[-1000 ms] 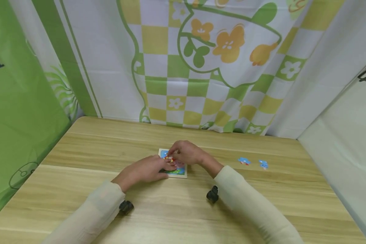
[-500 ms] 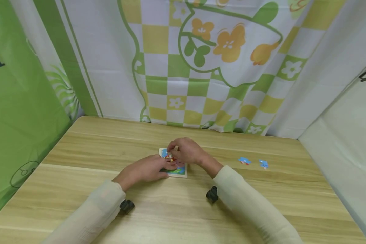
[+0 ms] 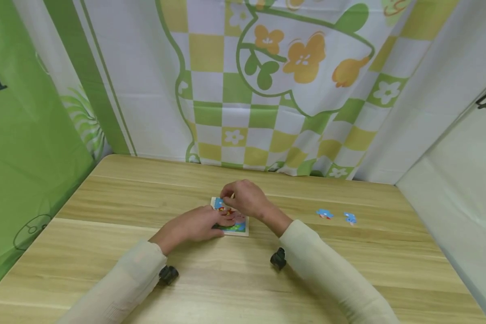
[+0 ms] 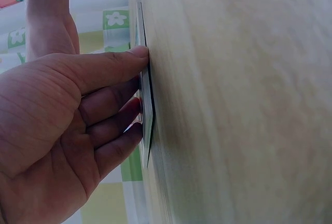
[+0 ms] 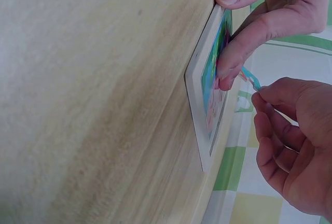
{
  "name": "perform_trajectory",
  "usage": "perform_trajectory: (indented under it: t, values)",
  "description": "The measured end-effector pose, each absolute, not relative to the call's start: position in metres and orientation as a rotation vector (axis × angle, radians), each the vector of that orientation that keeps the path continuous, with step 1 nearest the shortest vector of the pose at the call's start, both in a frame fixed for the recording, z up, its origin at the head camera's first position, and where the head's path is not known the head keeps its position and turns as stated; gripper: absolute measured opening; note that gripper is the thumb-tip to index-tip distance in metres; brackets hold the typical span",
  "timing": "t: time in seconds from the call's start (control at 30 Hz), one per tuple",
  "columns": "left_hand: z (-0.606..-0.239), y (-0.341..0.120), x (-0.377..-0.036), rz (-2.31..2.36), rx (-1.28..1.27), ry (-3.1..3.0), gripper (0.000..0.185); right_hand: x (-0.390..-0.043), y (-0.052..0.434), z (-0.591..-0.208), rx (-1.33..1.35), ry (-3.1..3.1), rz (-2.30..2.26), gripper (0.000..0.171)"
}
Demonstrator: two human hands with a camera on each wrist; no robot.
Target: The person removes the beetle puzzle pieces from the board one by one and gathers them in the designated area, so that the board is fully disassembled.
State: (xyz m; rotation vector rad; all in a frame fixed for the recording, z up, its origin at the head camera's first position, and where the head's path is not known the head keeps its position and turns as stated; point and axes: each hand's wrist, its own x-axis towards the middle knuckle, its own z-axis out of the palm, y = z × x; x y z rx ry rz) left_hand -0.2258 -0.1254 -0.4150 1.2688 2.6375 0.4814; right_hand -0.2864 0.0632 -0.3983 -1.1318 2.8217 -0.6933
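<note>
Nearby, two loose blue pieces point(image 3: 335, 215), table point(image 3: 348, 265), patterned curtain point(image 3: 267, 81) behind

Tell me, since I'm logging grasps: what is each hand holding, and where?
The right hand pinches a puzzle piece by its edge; the left hand presses the puzzle board.

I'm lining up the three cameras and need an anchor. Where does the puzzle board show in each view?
Head: the puzzle board lies at table centre, mostly covered by both hands.
Left wrist: seen edge-on as a thin dark strip under the left hand's fingertips.
Right wrist: its pale frame juts from the table at upper centre.
Shared landmark: the left hand pressing on the board, in all three views.
</note>
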Motion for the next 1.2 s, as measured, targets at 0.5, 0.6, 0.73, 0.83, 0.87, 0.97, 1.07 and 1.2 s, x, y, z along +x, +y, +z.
perform_trajectory:
  t: [0.5,0.6,0.73,0.83,0.87,0.97,1.07,1.2]
  values:
    - [-0.418,-0.125,-0.224,0.542,1.202,2.612,0.040,-0.286,0.086,-0.393,-0.987,2.897,-0.667,0.012]
    - [-0.417,-0.124,-0.225,0.534,1.202,2.618,0.040,-0.286,0.096,-0.393,-0.951,2.920,-0.656,0.013]
    - [-0.416,-0.124,-0.226,0.515,1.181,2.630,0.041,-0.288,0.108,-0.393,-0.907,2.935,-0.670,0.013]
    - [-0.416,-0.124,-0.226,0.520,1.162,2.633,0.041,-0.289,0.118,-0.393,-0.878,2.929,-0.707,0.014]
    - [-0.416,-0.124,-0.226,0.519,1.161,2.638,0.040,-0.289,0.121,-0.392,-0.874,2.928,-0.717,0.014]
    - [-0.416,-0.125,-0.225,0.532,1.147,2.641,0.040,-0.289,0.131,-0.392,-0.863,2.930,-0.738,0.014]
    - [-0.416,-0.125,-0.224,0.544,1.126,2.637,0.039,-0.288,0.141,-0.392,-0.850,2.940,-0.744,0.014]
    - [-0.416,-0.124,-0.224,0.540,1.113,2.637,0.040,-0.289,0.157,-0.393,-0.812,2.943,-0.739,0.013]
